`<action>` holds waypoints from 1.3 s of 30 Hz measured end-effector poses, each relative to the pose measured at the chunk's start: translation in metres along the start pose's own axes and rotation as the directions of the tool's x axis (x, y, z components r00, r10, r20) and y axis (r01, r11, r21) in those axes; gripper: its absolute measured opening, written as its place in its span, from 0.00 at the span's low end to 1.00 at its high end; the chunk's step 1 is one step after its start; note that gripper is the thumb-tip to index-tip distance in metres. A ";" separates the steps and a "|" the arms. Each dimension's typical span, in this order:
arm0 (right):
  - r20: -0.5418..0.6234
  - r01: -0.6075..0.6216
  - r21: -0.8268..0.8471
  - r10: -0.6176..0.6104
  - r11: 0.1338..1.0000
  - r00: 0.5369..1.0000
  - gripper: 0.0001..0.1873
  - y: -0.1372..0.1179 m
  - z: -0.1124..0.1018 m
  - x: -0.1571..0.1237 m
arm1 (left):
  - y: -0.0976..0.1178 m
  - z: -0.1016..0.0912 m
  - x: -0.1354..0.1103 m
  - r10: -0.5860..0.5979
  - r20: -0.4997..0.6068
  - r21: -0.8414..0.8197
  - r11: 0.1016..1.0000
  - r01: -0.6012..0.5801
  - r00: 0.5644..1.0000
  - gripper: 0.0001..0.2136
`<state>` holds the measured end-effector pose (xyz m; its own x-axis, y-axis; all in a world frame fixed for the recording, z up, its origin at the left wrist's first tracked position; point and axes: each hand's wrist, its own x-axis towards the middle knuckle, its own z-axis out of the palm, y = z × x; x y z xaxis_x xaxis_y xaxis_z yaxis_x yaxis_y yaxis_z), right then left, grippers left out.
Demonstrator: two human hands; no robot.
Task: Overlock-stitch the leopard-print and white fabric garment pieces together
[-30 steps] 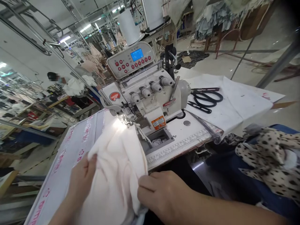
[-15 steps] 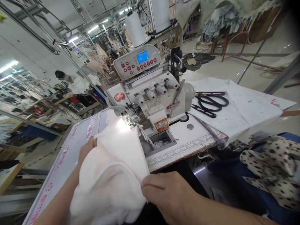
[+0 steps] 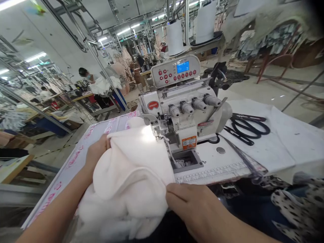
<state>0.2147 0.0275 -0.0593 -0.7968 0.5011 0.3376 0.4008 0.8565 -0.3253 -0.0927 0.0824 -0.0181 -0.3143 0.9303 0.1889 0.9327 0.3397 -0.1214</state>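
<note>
Right hand (image 3: 191,202): firmly closed, with the near end of the right edge of the soft, off-white, loosely folded fabric (image 3: 141,158) pinched between thumb and curled forefinger. Left hand (image 3: 97,150): bent inward at the left edge of the fabric; cannot tell how far closed, for the fold over the fingertips. For the fabric: lies ahead and to the left of the right hand, between both hands, and reaches to the lit, metal presser-foot area (image 3: 158,137) of the white, enamelled sewing machine (image 3: 187,131). Along the long right edge: runs nearly straight from the right hand to that area, closer to the right hand than to the left. Just right of this edge: a rectangular, grey-rimmed recess (image 3: 200,165) in the white worktable (image 3: 210,172), partly filled with pale, tangled scraps (image 3: 186,163). At lower right: blurred, cream, black-spotted cloth (image 3: 291,204); cannot tell whether in a container.
</note>
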 end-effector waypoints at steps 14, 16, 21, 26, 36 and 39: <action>-0.135 -0.064 0.075 0.074 0.995 0.988 0.14 0.029 0.004 0.027 | -0.003 -0.017 0.036 0.028 -0.149 0.059 0.998 -0.020 0.988 0.20; -0.184 -0.069 0.114 0.089 0.991 0.979 0.15 0.034 0.005 0.031 | -0.003 -0.021 0.042 0.037 -0.177 0.066 0.997 -0.026 0.984 0.21; -0.286 -0.031 0.279 0.114 0.960 0.951 0.14 0.045 0.006 0.041 | -0.001 -0.030 0.055 0.069 -0.227 0.075 0.996 -0.054 0.971 0.21; -0.369 0.034 0.420 0.137 0.907 0.919 0.12 0.059 0.013 0.051 | 0.001 -0.040 0.068 0.095 -0.273 0.056 0.995 -0.083 0.957 0.22; -0.485 -0.009 0.465 0.263 0.885 0.834 0.13 0.062 0.031 0.051 | 0.024 -0.051 0.047 0.161 -0.513 -0.167 0.945 -0.282 0.843 0.13; -0.432 -0.072 0.717 0.524 0.693 0.734 0.14 0.052 0.050 0.041 | 0.044 -0.043 -0.028 0.415 -0.567 -0.180 0.781 -0.598 0.712 0.13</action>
<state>0.1800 0.0865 -0.1064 -0.1797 0.8699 0.4592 0.0112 0.4686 -0.8833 -0.0349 0.0656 0.0135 0.2638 0.7249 0.6364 0.9481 -0.3164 -0.0327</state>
